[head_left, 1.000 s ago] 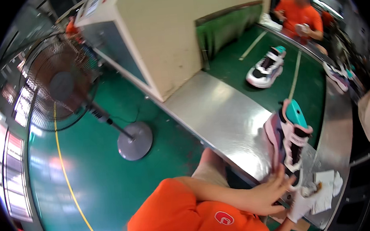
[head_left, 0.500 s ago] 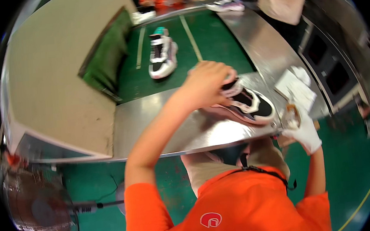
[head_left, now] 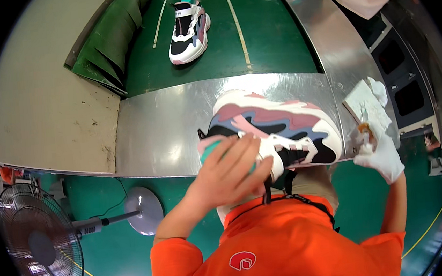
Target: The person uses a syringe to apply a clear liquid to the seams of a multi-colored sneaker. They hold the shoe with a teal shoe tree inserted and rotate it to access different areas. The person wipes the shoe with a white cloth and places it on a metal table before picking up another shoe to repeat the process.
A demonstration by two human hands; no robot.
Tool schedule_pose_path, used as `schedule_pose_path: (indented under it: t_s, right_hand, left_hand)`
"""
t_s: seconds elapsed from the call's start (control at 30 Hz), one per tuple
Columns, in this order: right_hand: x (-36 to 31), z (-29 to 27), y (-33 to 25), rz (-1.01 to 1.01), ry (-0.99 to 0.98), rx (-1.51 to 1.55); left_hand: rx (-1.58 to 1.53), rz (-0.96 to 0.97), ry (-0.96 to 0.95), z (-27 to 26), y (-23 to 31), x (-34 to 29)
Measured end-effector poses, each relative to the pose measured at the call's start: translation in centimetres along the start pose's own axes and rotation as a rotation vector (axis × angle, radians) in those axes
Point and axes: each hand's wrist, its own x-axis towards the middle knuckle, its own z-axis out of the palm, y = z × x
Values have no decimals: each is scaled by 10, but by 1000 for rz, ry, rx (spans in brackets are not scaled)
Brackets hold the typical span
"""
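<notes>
A sneaker [head_left: 277,126] in white, black, pink and blue lies on its side on the metal counter, toe to the right and sole away from me. My bare left hand [head_left: 231,171] grips it at the ankle opening, fingers over the tongue and strap. Teal stuffing [head_left: 210,152] shows beside those fingers. At the counter's right edge, my right hand [head_left: 381,160] wears a white glove. Its fingers close around a small clear container [head_left: 362,140] with an amber part, whose kind I cannot make out.
Another sneaker [head_left: 190,32] stands on the green conveyor belt [head_left: 264,31]. Beyond my right hand lie a white pad [head_left: 366,106] and a crumpled cloth [head_left: 378,92]. A beige housing with green flaps [head_left: 103,64] borders the left. A fan [head_left: 43,248] stands on the floor.
The sneaker on the counter has been tipped onto its side, its sole turned away from me. My left hand has come nearer my body. The belt's sneaker appears farther up in view.
</notes>
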Motion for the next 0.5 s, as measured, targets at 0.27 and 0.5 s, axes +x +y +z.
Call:
schedule_pose_path:
  t_s: [0.27,0.5]
  right_hand:
    - [17,0,-32,-252,-255,689]
    - [79,51,-59,-324,-809,964]
  left_hand:
    - [-64,-204,-112,-9,12,12]
    - [-77,-227,-150,-7,10,17]
